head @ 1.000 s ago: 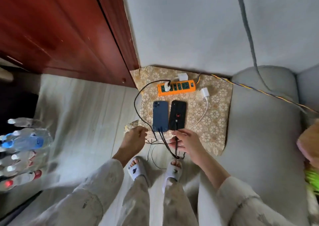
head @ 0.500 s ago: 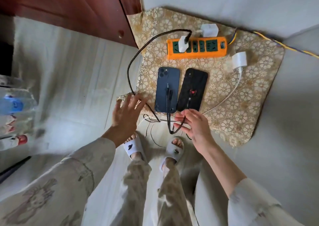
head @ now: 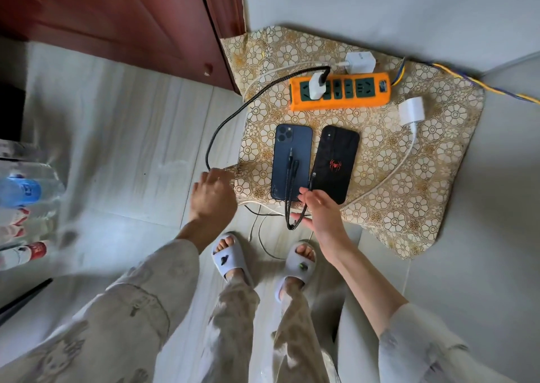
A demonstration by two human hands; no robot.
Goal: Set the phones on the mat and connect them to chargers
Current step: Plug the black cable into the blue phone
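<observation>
Floral mat (head: 423,178); blue phone (head: 301,148) beside black phone (head: 339,148); left hand (head: 213,198), right hand (head: 324,216): fingers (head: 304,197) loose, empty

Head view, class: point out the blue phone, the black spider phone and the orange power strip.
blue phone (head: 280,169): head view, bare left side of its back.
black spider phone (head: 336,164): head view, red spider emblem.
orange power strip (head: 340,90): head view, middle sockets.

Soft, even daylight — wide-angle bending, motion blur at the left edge
</observation>
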